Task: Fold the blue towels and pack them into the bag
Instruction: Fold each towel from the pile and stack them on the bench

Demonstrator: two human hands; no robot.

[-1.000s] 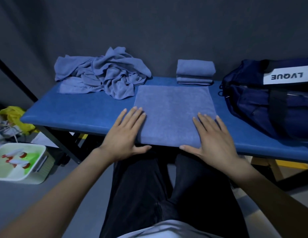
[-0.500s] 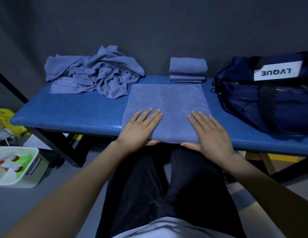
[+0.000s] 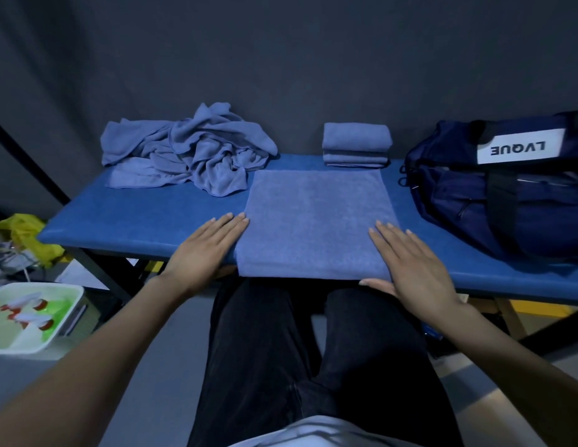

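A blue towel (image 3: 316, 217) lies flat, folded into a rectangle, on the blue padded table (image 3: 145, 217), its near edge at the table's front. My left hand (image 3: 205, 250) lies flat on the table at the towel's left edge, fingers straight. My right hand (image 3: 410, 266) presses flat on the towel's near right corner, thumb at the front edge. A heap of unfolded blue towels (image 3: 190, 153) sits at the back left. A stack of folded towels (image 3: 357, 145) stands behind the flat one. The navy bag (image 3: 507, 191) rests at the right.
A dark wall rises right behind the table. On the floor at the left stand a white tub (image 3: 29, 317) with spray bottles and a yellow bag (image 3: 26, 230). My dark-trousered legs reach under the table's front edge.
My left hand has slid from the towel's middle out to its left edge. My right hand has shifted slightly rightward on the towel. The towel stays flat.
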